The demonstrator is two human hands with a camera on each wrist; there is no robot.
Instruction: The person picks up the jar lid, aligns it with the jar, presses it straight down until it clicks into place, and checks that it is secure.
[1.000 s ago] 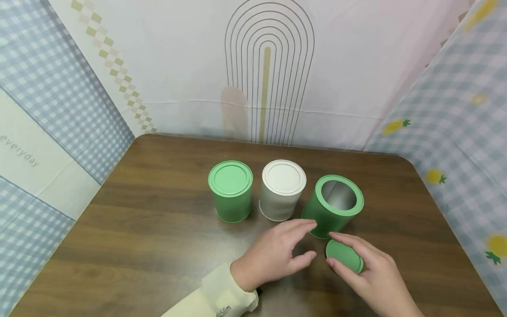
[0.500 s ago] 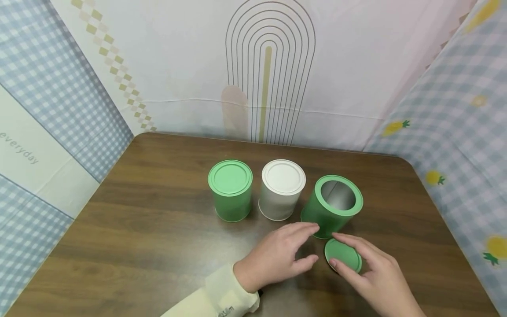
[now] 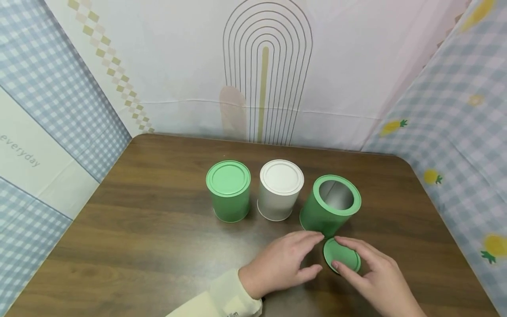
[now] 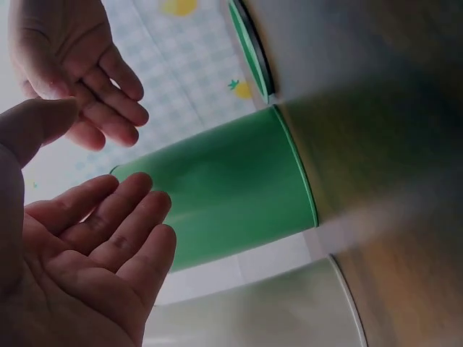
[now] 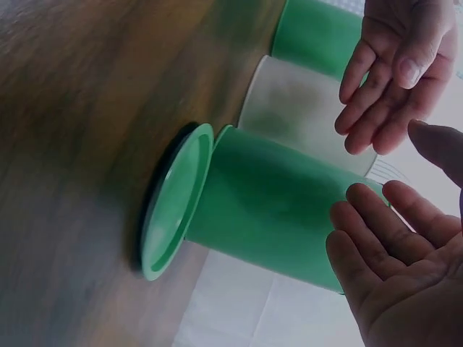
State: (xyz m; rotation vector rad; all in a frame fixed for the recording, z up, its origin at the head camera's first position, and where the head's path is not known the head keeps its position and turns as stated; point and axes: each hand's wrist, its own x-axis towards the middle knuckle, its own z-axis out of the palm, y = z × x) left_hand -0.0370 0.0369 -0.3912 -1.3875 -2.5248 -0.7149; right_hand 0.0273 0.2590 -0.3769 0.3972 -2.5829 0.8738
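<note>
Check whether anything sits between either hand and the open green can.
Nothing visible does. The left hand and right hand hover open just in front of the open can; only the loose lid lies flat on the table under the right fingers.

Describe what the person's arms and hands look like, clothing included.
The left hand is bare, its forearm in a cream long sleeve with a ribbed cuff and small dark lettering near the edge. The right hand is bare too: no rings, gloves or watch show, and no sleeve is in view.
</note>
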